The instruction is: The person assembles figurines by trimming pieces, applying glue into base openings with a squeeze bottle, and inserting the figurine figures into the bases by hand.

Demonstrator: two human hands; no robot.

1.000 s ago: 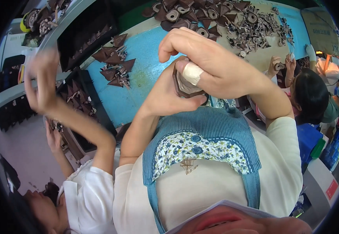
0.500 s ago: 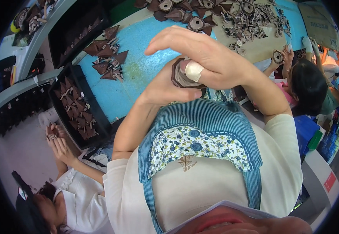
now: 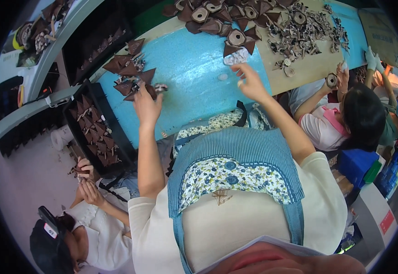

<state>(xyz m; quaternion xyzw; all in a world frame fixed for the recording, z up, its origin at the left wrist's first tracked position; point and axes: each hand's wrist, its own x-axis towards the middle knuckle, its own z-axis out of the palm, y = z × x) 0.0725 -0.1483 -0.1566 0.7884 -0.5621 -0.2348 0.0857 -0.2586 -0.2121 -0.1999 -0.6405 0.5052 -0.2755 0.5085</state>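
At the left end of the blue table (image 3: 187,68), by the pile of brown pieces (image 3: 131,70), wearer's L hand (image 3: 146,108) is down with thumb and fingers curled narrowly around the edge of a brown piece (image 3: 151,91). Looks like contact; can't tell if firmly gripped or just touched. Small pale/dark bits (image 3: 161,87) right beside the thumb. R hand (image 3: 253,86) is over by a white wad (image 3: 237,56), fingers loosely spread, nothing seen in the palm; can't tell if fingertips touch the wad. Wad lies next to the nearest brown cup (image 3: 237,37), w/ more of those behind.

Handling, my guess: pieces prob. light, stiff, hard cast stuff; matte, so not v. slippery. Thin pointed corners likely fragile; best hold = broad flat sides or thick middle, not tips. Tiny bits prob. snap easily, need a fingertip pinch. Wad looks soft, crumply, near weightless; pinch anywhere.

Labels/writing: carton (image 3: 381,39) top R has faint print, too blurry to make out. Red label (image 3: 387,222) on the grey box lower R, approx. same story. Co-worker's black cap (image 3: 48,246) has a small white tag (image 3: 50,230), marks tiny.
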